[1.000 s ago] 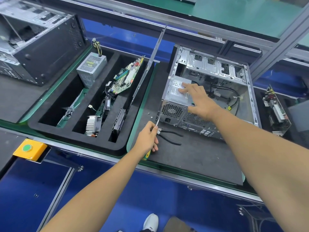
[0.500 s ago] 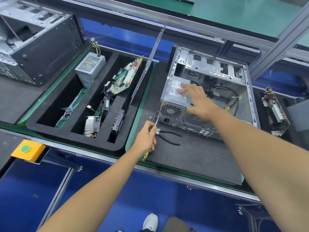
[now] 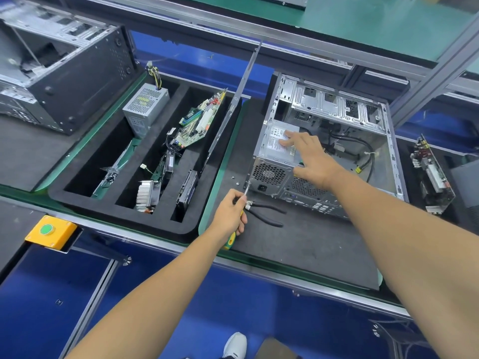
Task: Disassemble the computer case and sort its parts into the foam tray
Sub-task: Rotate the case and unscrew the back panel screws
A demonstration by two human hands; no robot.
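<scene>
Head view looks down on an open computer case (image 3: pixel 334 141) lying on its side on a dark mat (image 3: pixel 298 242) at the near middle of the green-edged conveyor (image 3: pixel 217 161). Its power supply (image 3: pixel 278 143) sits in the near-left corner of the case, label up. The right hand (image 3: pixel 311 159) rests flat on that unit, fingers straight and spread. The left hand (image 3: pixel 230 215) grips a screwdriver (image 3: pixel 237 221) with a yellow-green handle, its tip at the case's near-left rear corner; whether the tip sits in a screw is too small to tell. Black-handled pliers (image 3: pixel 267 213) lie on the mat just beside the left hand, in front of the case. Black cables (image 3: pixel 363 156) run across the case floor.

Left of the mat stands the black foam tray (image 3: pixel 124 218) with three long slots. The left slot holds another power supply (image 3: pixel 145 107) at its far end and a thin strip-like part (image 3: pixel 111 172) nearer. The middle slot holds a motherboard (image 3: pixel 199 123) on edge, a finned heatsink (image 3: pixel 146 194) and some wiring. The right slot holds a hard drive (image 3: pixel 188 190) and a tall side panel (image 3: pixel 233 104) leaning upright.

Another case (image 3: pixel 64 71) sits at the far-left edge, cut off and blurred. A circuit board (image 3: pixel 430 174) shows at the right edge, partly cut off. A yellow box with a green button (image 3: pixel 50 231) hangs at the near-left rail.
</scene>
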